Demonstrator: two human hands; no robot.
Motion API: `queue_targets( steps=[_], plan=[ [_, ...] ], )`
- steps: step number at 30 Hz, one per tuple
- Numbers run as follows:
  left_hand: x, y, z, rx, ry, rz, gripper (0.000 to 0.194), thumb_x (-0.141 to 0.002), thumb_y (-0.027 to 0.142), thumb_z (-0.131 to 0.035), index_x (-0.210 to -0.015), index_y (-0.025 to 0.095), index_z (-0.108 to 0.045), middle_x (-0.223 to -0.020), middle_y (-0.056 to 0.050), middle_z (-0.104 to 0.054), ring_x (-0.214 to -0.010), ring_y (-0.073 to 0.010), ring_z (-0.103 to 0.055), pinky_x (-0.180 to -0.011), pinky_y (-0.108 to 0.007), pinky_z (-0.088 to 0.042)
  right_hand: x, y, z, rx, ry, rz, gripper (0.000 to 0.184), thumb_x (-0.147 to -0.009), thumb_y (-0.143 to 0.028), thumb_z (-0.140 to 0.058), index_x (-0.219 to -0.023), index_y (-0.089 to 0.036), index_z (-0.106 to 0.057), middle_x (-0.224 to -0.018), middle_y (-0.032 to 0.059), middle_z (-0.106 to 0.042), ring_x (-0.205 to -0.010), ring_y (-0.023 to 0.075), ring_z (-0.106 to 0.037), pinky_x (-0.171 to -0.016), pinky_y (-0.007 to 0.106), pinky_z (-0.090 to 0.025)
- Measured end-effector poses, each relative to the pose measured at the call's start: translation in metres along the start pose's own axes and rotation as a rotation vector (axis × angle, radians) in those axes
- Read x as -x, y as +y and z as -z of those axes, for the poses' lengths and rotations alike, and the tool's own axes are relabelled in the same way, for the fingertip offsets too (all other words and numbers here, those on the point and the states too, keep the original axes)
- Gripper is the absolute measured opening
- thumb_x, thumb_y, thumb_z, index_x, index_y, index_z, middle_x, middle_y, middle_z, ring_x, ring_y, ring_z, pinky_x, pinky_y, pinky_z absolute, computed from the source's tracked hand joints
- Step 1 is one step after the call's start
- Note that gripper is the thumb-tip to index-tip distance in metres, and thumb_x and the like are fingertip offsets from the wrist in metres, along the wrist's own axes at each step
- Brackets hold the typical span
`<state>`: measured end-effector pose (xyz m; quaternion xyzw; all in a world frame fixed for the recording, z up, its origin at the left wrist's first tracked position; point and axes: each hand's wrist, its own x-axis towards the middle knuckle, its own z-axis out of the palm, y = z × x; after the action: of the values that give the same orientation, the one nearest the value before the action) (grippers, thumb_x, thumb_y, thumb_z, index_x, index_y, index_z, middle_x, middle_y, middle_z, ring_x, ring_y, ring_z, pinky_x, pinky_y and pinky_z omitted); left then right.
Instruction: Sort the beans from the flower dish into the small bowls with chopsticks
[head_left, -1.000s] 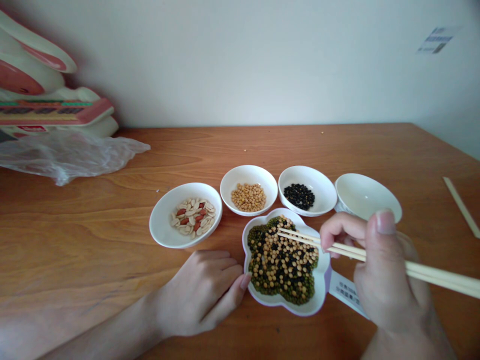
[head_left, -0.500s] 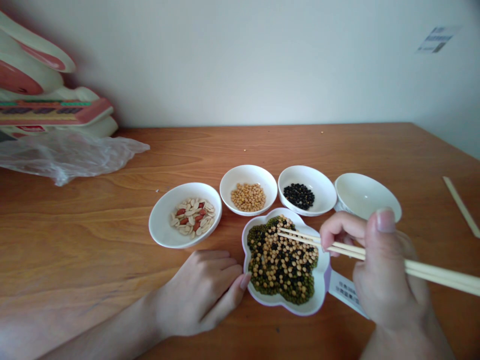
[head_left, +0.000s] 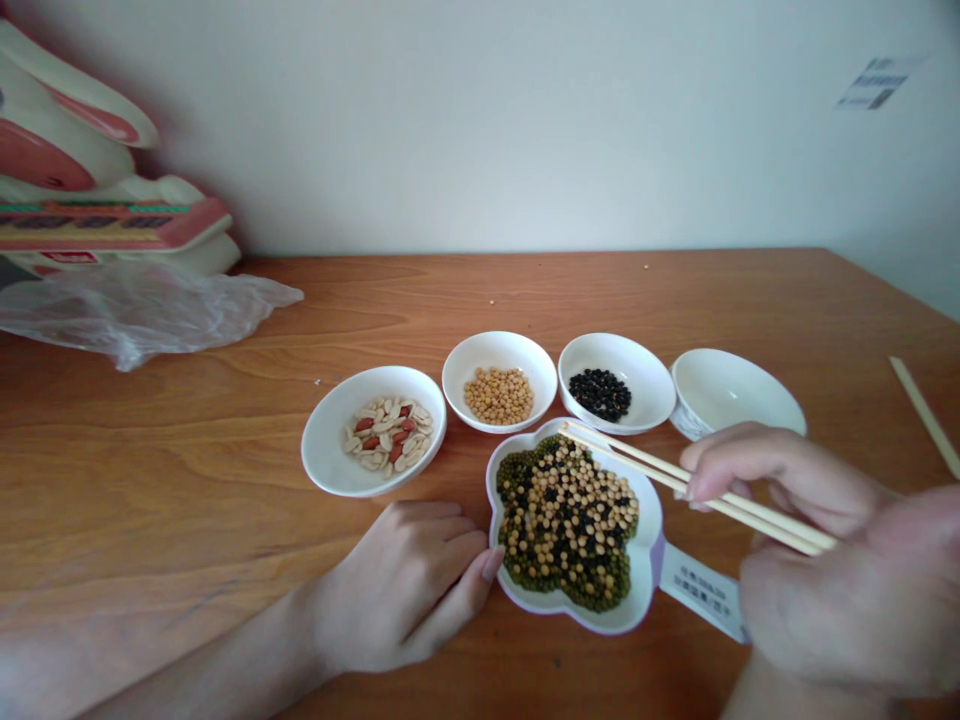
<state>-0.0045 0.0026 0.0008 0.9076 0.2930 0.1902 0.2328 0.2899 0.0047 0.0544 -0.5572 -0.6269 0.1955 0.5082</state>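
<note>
My right hand (head_left: 832, 545) is closed around a pair of pale wooden chopsticks (head_left: 675, 478). Their tips hover over the back rim of a flower-shaped dish (head_left: 641, 590), and a soybean seems pinched between them. Mung beans (head_left: 525, 578), black beans and pale soybeans lie mixed in that dish. My left hand (head_left: 409, 590) rests on the table with curled fingers, its thumb against the dish's left rim; the other fingertips are hidden. Behind stand white bowls: one of peanuts (head_left: 388, 435), one of soybeans (head_left: 499, 396), one of black beans (head_left: 600, 394).
A fourth white bowl (head_left: 739, 390) stands at the right of the row, partly behind my right hand. A paper label (head_left: 701, 590) sticks out from the dish. One stick (head_left: 924, 415) lies far right. A plastic bag (head_left: 150, 310) and a rabbit-shaped toy keyboard (head_left: 112, 225) sit back left.
The chopstick tips have risen from the beans and moved back to the dish's far rim. My right hand has turned and shifted right. My left hand stays put.
</note>
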Motion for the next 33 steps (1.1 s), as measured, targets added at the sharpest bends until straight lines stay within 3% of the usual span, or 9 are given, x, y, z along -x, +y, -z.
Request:
queue_targets(
  steps=[4, 6, 10, 13, 16, 19, 24, 29, 33],
  plan=[
    [0.001, -0.001, -0.001, 0.000, -0.010, 0.006, 0.036, -0.116, 0.020, -0.036, -0.084, 0.021, -0.052, -0.078, -0.002, -0.064, -0.068, -0.0182, -0.055, -0.067, -0.035, -0.036, -0.002, -0.009, -0.013, -0.127, 0.106, 0.148, 0.069, -0.106, -0.078, -0.034, -0.078, -0.028, -0.073, -0.076, 0.0042, -0.071, -0.069, 0.0230, -0.066, -0.055, 0.034, -0.046],
    [0.002, -0.002, -0.001, -0.003, -0.009, 0.006, 0.035, -0.116, 0.020, -0.036, -0.084, 0.021, -0.052, -0.078, -0.001, -0.064, -0.068, -0.0183, -0.054, -0.067, -0.035, -0.036, -0.003, -0.013, -0.024, -0.153, 0.124, 0.131, 0.072, -0.111, -0.071, -0.026, -0.078, -0.028, -0.073, -0.076, 0.0048, -0.072, -0.071, 0.0229, -0.067, -0.056, 0.034, -0.047],
    [0.001, -0.001, -0.002, -0.001, -0.006, 0.007, 0.035, -0.116, 0.020, -0.036, -0.084, 0.021, -0.052, -0.078, -0.001, -0.064, -0.068, -0.0182, -0.053, -0.066, -0.035, -0.035, -0.004, -0.013, -0.038, -0.177, -0.003, 0.012, 0.081, -0.105, -0.083, -0.020, -0.079, -0.026, -0.071, -0.082, 0.0086, -0.074, -0.073, 0.0246, -0.070, -0.055, 0.036, -0.046],
    [0.001, -0.001, -0.001, 0.001, -0.007, 0.007, 0.035, -0.116, 0.020, -0.036, -0.084, 0.022, -0.052, -0.078, -0.001, -0.064, -0.068, -0.0182, -0.053, -0.066, -0.035, -0.036, -0.005, -0.009, -0.036, -0.181, -0.038, -0.016, 0.085, -0.102, -0.086, -0.020, -0.075, -0.025, -0.072, -0.076, 0.0096, -0.071, -0.071, 0.0251, -0.070, -0.051, 0.036, -0.043],
    [0.001, -0.002, -0.001, 0.004, -0.012, 0.009, 0.035, -0.116, 0.020, -0.036, -0.084, 0.022, -0.051, -0.078, -0.002, -0.064, -0.068, -0.0184, -0.054, -0.067, -0.035, -0.036, -0.006, -0.009, -0.026, -0.169, 0.003, -0.029, 0.088, -0.104, -0.083, -0.015, -0.069, -0.025, -0.070, -0.061, 0.0079, -0.062, -0.063, 0.0243, -0.065, -0.049, 0.035, -0.040],
    [0.001, -0.002, -0.002, 0.002, -0.011, 0.007, 0.035, -0.115, 0.020, -0.036, -0.084, 0.022, -0.051, -0.077, -0.001, -0.063, -0.067, -0.0183, -0.053, -0.066, -0.035, -0.036, -0.006, -0.008, -0.016, -0.111, 0.027, -0.078, 0.086, -0.105, -0.081, -0.015, -0.064, -0.025, -0.066, -0.061, 0.0070, -0.063, -0.062, 0.0236, -0.062, -0.051, 0.036, -0.037],
    [0.003, -0.002, -0.003, -0.003, -0.012, 0.012, 0.035, -0.116, 0.021, -0.037, -0.084, 0.022, -0.051, -0.078, -0.001, -0.063, -0.067, -0.0182, -0.053, -0.065, -0.035, -0.035, -0.004, 0.003, -0.007, -0.169, -0.266, -0.087, 0.084, -0.105, -0.081, -0.016, -0.066, -0.025, -0.067, -0.065, 0.0068, -0.066, -0.064, 0.0234, -0.061, -0.056, 0.037, -0.041],
    [0.002, -0.002, -0.003, -0.006, -0.010, 0.009, 0.035, -0.116, 0.020, -0.036, -0.084, 0.022, -0.051, -0.078, -0.001, -0.063, -0.067, -0.0184, -0.053, -0.066, -0.035, -0.035, 0.002, 0.003, -0.006, -0.259, -0.394, -0.206, 0.079, -0.105, -0.081, -0.019, -0.069, -0.025, -0.063, -0.066, 0.0052, -0.061, -0.063, 0.0218, -0.057, -0.060, 0.037, -0.043],
    [0.001, -0.001, -0.002, -0.006, -0.008, 0.003, 0.037, -0.116, 0.020, -0.035, -0.083, 0.022, -0.050, -0.077, -0.001, -0.063, -0.067, -0.0183, -0.053, -0.067, -0.035, -0.035, 0.003, 0.000, -0.008, -0.239, -0.438, -0.206, 0.079, -0.107, -0.078, -0.017, -0.070, -0.025, -0.062, -0.066, 0.0044, -0.058, -0.064, 0.0203, -0.054, -0.060, 0.035, -0.042]
  ],
)
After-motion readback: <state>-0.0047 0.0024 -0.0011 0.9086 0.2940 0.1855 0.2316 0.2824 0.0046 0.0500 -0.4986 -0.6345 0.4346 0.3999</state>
